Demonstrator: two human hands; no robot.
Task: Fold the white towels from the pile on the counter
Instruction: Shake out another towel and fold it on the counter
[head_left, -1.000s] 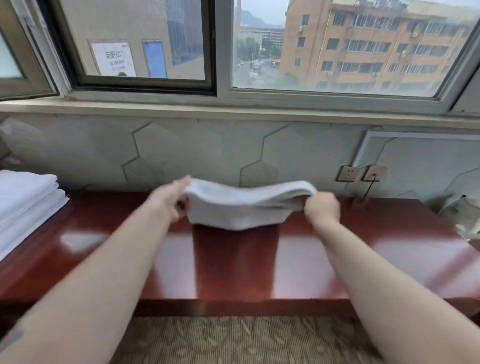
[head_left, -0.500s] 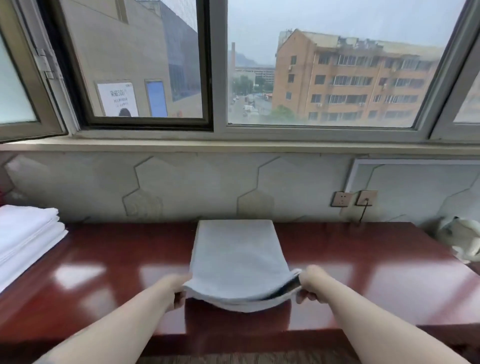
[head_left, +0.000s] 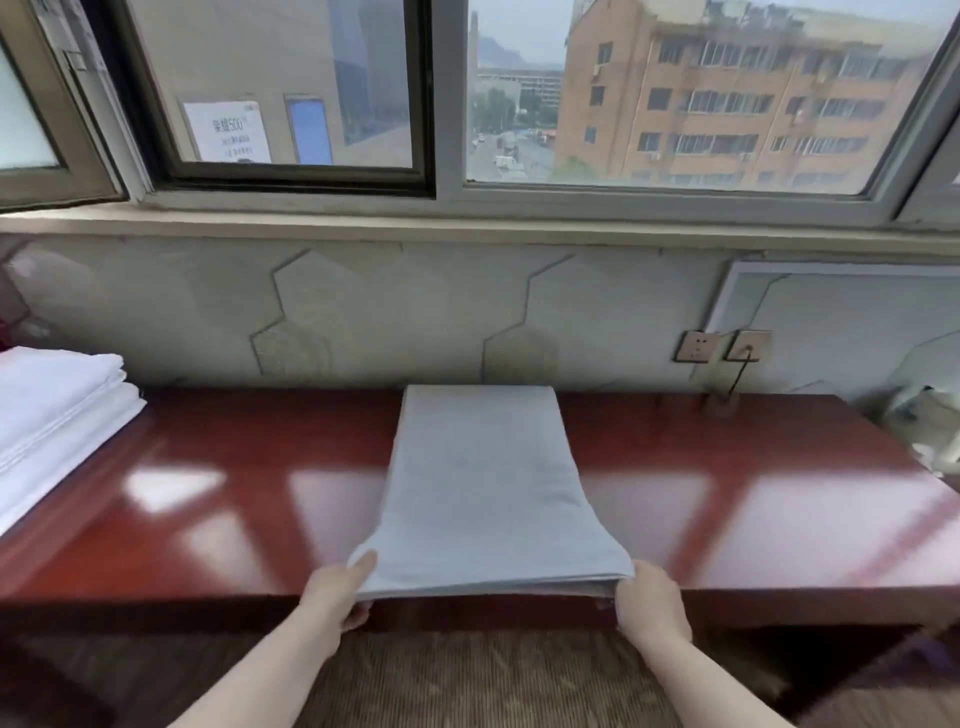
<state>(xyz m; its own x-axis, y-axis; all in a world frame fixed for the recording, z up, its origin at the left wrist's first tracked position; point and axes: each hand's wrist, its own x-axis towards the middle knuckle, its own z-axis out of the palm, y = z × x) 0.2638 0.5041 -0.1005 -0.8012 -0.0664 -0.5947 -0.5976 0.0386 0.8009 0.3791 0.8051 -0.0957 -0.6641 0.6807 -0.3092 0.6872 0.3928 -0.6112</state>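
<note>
Head view: both hands — left hand (head_left: 337, 592), right hand (head_left: 649, 597) — pinch the near corners of a folded towel (head_left: 483, 488) lying lengthwise on the counter (head_left: 727, 509), a stack (head_left: 57, 405) at its left end.

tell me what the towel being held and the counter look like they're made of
The towel looks like soft white cloth, probably cotton terry: matte, faintly textured, and sagging at the near edge between the left hand and right hand. The counter looks like reddish-brown wood or veneer with a glossy lacquer, since it mirrors the windows in bright patches.
</note>
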